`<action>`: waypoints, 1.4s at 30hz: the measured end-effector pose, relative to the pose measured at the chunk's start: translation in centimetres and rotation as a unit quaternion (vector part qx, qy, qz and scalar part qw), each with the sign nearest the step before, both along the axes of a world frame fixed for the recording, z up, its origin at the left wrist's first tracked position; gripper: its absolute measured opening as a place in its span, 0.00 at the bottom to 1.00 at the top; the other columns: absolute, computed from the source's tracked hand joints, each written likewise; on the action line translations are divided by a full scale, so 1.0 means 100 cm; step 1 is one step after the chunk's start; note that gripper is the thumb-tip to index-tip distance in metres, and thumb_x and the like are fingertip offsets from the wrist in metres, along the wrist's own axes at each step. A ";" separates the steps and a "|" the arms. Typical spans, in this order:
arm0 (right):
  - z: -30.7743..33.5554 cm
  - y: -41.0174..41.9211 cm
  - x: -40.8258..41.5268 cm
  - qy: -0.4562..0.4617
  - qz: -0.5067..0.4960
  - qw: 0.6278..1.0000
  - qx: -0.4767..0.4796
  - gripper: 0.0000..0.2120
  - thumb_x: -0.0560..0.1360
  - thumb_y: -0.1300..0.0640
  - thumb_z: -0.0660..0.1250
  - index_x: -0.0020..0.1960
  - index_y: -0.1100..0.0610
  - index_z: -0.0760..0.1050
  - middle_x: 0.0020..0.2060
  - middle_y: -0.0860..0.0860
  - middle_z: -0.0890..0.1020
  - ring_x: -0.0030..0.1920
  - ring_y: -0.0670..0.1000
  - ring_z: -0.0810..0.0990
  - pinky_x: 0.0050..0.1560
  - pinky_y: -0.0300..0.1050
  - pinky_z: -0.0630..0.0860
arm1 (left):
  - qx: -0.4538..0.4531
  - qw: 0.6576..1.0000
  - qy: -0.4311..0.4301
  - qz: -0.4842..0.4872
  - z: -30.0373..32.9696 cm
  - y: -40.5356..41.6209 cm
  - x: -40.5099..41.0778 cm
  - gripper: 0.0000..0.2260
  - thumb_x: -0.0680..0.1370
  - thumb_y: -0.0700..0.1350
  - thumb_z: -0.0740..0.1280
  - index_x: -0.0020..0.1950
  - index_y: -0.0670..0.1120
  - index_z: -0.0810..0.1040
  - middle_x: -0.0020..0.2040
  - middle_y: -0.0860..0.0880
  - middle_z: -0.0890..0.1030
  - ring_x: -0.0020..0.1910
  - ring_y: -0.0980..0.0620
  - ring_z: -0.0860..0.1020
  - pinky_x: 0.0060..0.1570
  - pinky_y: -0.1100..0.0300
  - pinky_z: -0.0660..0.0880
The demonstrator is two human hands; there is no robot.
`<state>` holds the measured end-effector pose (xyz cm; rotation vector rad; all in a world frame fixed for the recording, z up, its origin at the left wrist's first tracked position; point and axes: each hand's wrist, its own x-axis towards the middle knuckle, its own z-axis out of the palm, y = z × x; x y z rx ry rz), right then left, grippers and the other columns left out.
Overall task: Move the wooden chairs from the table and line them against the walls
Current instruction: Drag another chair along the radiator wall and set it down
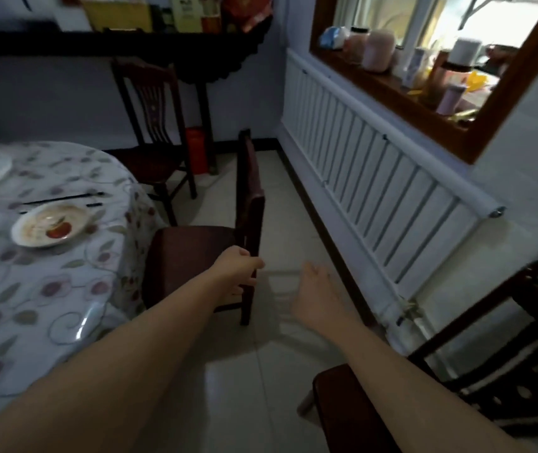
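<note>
Dining room, one chair in hand

Pale floor tiles (248, 380) run between a round floral-clothed table (48, 289) and a white slatted radiator (375, 178). Tucked against the table stands a dark wooden chair (195, 253), likely stiff and weighty; the left hand (239, 266) grips its back post, a sound hold. The right hand (316, 295) hangs spread, empty, blurred. Chair legs mostly hidden

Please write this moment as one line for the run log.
left hand: gripping back post of dark wooden chair at cloth-covered round table | right hand: open, free | white radiator wall: not yet reached
</note>
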<state>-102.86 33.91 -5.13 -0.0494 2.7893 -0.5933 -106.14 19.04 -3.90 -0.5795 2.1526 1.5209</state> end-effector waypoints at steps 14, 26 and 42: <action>0.010 -0.092 -0.121 0.046 0.031 0.998 -0.031 0.34 0.74 0.58 0.67 0.74 0.57 0.53 0.69 0.59 0.63 0.68 0.59 0.66 0.68 0.53 0.68 | 0.024 0.999 0.006 0.037 0.000 -0.084 -0.079 0.25 0.79 0.50 0.63 0.74 0.45 0.62 0.59 0.46 0.75 0.54 0.50 0.76 0.63 0.48 0.67; -0.006 -0.096 -0.312 0.041 0.046 0.998 0.005 0.34 0.75 0.56 0.64 0.75 0.56 0.49 0.69 0.59 0.64 0.68 0.59 0.67 0.67 0.52 0.67 | 0.025 0.998 0.006 0.057 -0.011 -0.075 -0.268 0.24 0.79 0.52 0.62 0.74 0.46 0.64 0.69 0.45 0.73 0.65 0.47 0.73 0.51 0.60 0.66; -0.054 -0.131 -0.376 -0.060 -0.154 0.979 -0.123 0.39 0.77 0.57 0.60 0.76 0.40 0.37 0.54 0.55 0.81 0.51 0.57 0.82 0.55 0.56 0.79 | 0.120 0.989 -0.084 -0.002 -0.065 -0.068 -0.423 0.33 0.76 0.53 0.68 0.75 0.41 0.59 0.68 0.41 0.73 0.65 0.41 0.74 0.61 0.52 0.73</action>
